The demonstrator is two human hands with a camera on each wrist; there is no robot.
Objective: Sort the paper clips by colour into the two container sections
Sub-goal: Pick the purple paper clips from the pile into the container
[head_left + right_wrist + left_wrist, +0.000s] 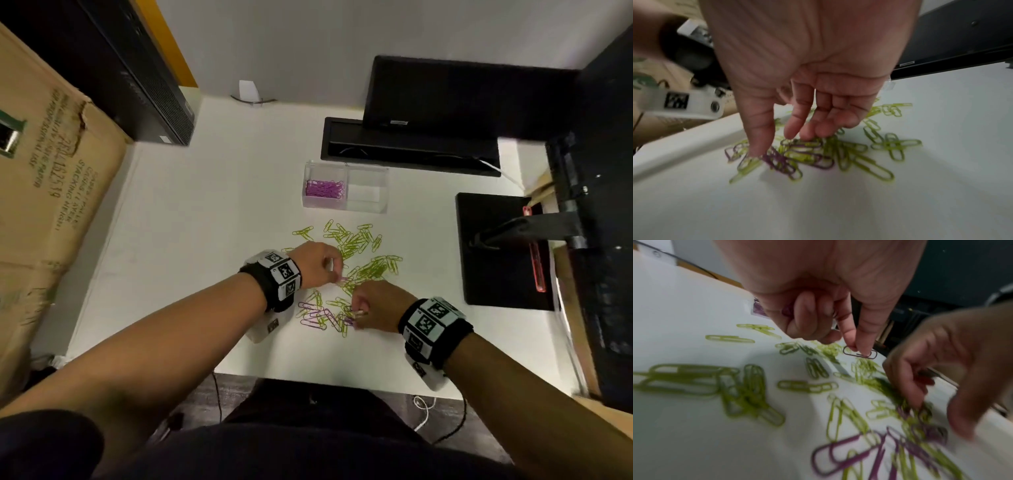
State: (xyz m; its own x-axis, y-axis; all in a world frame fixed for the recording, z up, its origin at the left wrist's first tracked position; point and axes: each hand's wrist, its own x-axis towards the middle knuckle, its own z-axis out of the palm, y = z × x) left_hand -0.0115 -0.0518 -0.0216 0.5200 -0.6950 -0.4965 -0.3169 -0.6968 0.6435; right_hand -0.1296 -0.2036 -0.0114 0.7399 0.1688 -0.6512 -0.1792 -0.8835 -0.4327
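Observation:
A clear two-section container (385, 186) stands at the back of the white table; its left section holds purple clips (324, 189), and its right section (368, 192) looks empty. Green clips (356, 240) lie scattered in front of it. A mixed heap of purple and green clips (318, 317) lies nearer me. My left hand (337, 274) hovers over the spread, thumb and forefinger pinching one purple clip (860, 352), the other fingers curled in. My right hand (777, 142) reaches down with loosely straight fingers, its fingertips (758, 149) touching the mixed heap (797, 154).
A black monitor foot (496, 246) stands to the right of the clips. A black tray and screen (411, 147) sit behind the container. A big cardboard box (51, 171) and a dark computer case (137, 68) fill the left side. The table's front edge (308, 373) is close to my wrists.

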